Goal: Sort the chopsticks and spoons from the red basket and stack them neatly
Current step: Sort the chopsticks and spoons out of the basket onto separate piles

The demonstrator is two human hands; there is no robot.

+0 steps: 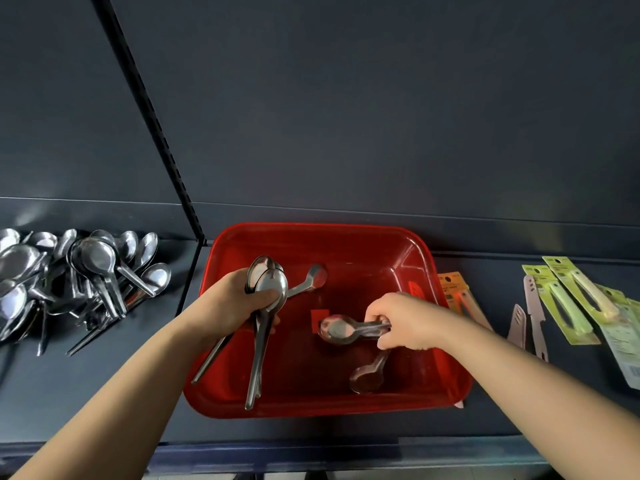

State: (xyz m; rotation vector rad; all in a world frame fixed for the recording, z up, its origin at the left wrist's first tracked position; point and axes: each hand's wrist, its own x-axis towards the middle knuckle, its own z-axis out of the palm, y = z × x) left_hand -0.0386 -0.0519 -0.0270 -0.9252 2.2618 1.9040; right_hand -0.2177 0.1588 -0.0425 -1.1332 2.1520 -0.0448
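Observation:
The red basket (363, 244) sits on the dark shelf in the middle. My left hand (228, 303) grips a bundle of steel spoons (268, 282) over the basket's left side, bowls up and handles hanging down. My right hand (401, 320) pinches the handles of a couple of stacked spoons (337, 329) inside the basket. One loose spoon (313, 277) lies at the basket's back. Another spoon (369, 374) lies near its front right. No chopsticks are clearly visible.
A heap of steel spoons (86, 271) lies on the shelf at the left, beyond a vertical divider (194, 220). Packaged utensils in green and orange cards (571, 299) and pale loose utensils (533, 313) lie to the right. The shelf's back wall rises behind.

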